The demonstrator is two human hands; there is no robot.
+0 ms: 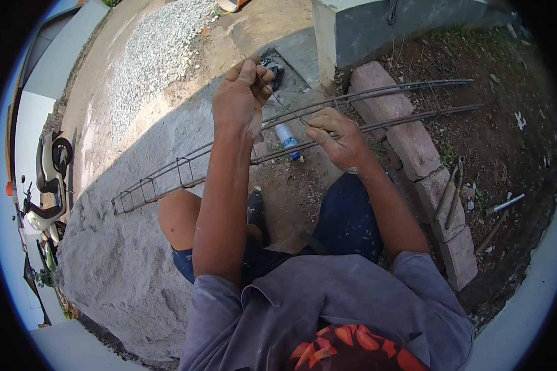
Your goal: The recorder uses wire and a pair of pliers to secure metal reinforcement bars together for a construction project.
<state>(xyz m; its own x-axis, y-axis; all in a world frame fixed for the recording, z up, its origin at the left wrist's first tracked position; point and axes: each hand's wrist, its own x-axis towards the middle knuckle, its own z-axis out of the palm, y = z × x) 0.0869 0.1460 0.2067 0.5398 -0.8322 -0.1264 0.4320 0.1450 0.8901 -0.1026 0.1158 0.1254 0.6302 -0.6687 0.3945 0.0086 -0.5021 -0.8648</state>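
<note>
A thin tie wire (277,99) with a looped end stretches between my hands. My left hand (236,102) is raised and closed, its thumb and fingers pinching the wire near the loop. Lower and to the right, my right hand (341,141) is closed on the wire's other part, just above a long rebar cage (408,117). The cage is made of thin steel bars with square stirrups; it slants from the sand at left up across the bricks at right. Whether the wire touches the bars is unclear.
A sand pile (120,272) lies at left, gravel (164,43) farther off. Concrete blocks (414,148) form a low row at right, with pincers (455,195) on them. A plastic bottle (286,137) lies beneath the cage. Motorbikes (46,185) stand at far left.
</note>
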